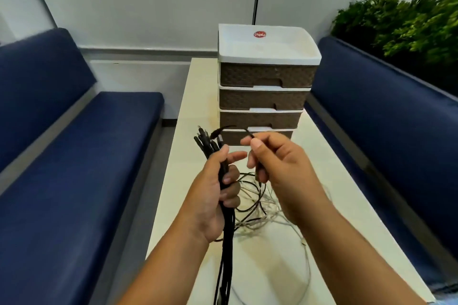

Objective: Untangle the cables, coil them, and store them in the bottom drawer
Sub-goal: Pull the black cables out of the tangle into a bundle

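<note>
The left hand (213, 193) is covering the middle of the black cable bundle (226, 250), and the bundle's lower ends are running off the bottom edge. The right hand (277, 168) is hiding most of the thin black lead (249, 132) it's pinching, and its tip is blurring out. Both hands are blocking the front of the bottom drawer (285, 134). The white cables (270, 215) are too tangled to count.
</note>
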Demonstrator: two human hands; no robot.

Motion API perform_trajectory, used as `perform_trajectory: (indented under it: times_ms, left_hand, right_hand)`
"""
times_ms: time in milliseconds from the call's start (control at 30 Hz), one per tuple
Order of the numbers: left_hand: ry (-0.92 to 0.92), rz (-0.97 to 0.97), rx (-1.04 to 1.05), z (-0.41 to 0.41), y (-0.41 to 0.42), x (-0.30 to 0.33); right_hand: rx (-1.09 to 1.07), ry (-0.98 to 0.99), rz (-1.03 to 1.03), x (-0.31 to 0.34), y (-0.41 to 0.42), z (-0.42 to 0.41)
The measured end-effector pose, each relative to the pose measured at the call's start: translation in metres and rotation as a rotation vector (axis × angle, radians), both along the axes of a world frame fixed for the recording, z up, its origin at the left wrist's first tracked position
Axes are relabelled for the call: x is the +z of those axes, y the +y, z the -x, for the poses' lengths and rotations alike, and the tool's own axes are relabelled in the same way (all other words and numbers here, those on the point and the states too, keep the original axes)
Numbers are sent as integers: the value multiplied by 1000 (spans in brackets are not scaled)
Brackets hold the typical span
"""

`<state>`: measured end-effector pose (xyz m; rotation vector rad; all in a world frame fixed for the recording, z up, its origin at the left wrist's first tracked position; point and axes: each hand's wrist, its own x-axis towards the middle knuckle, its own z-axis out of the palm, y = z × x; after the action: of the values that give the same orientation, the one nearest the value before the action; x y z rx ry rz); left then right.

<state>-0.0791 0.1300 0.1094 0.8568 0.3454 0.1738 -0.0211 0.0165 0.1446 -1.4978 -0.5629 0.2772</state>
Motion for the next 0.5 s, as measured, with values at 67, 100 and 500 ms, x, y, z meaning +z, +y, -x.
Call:
perform_trajectory:
  times_ms: [67, 100, 500]
  left_hand:
    - [-27, 40, 15, 0, -4, 0]
    - [-30, 37, 31, 0, -6, -1]
    - [76, -261, 143, -1, -23, -10]
  right_hand:
    - [7, -29, 54, -10, 3, 12]
    - [18, -27, 80, -14, 4, 17]
    - [-107, -566, 436, -55, -11, 31]
